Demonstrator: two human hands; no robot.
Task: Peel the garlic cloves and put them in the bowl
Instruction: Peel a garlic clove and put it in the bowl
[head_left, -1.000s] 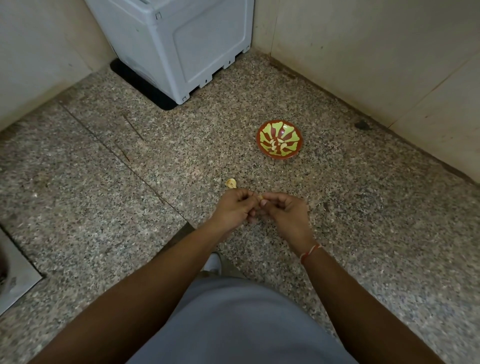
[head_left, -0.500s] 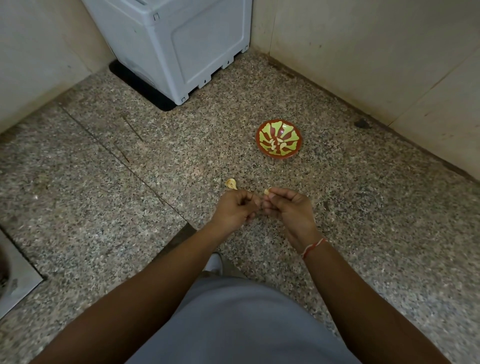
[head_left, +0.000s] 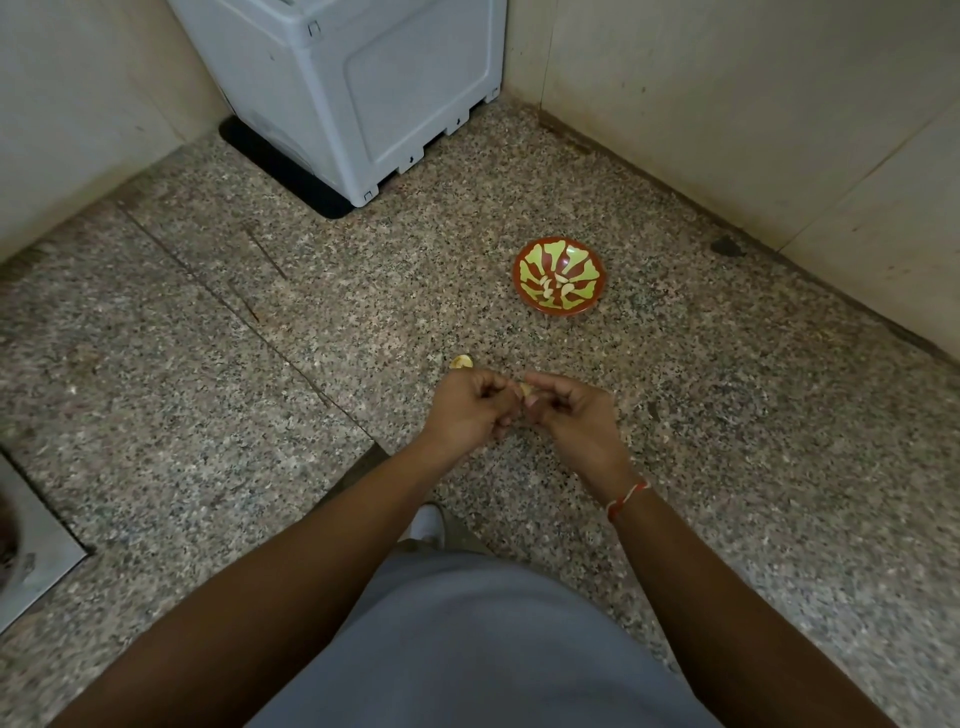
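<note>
My left hand (head_left: 470, 410) is curled, fingers hiding whatever they hold; my right hand (head_left: 571, 415) pinches the garlic clove (head_left: 525, 388). I reckon a slip would drop it on the floor, short of the bowl (head_left: 524, 270) at one o'clock. How much skin remains, I can't tell.

No readable txt, labels, brands or nos. anywhere in frame; grey appliance (head_left: 363, 88), upper left, shows no legible markings.
</note>
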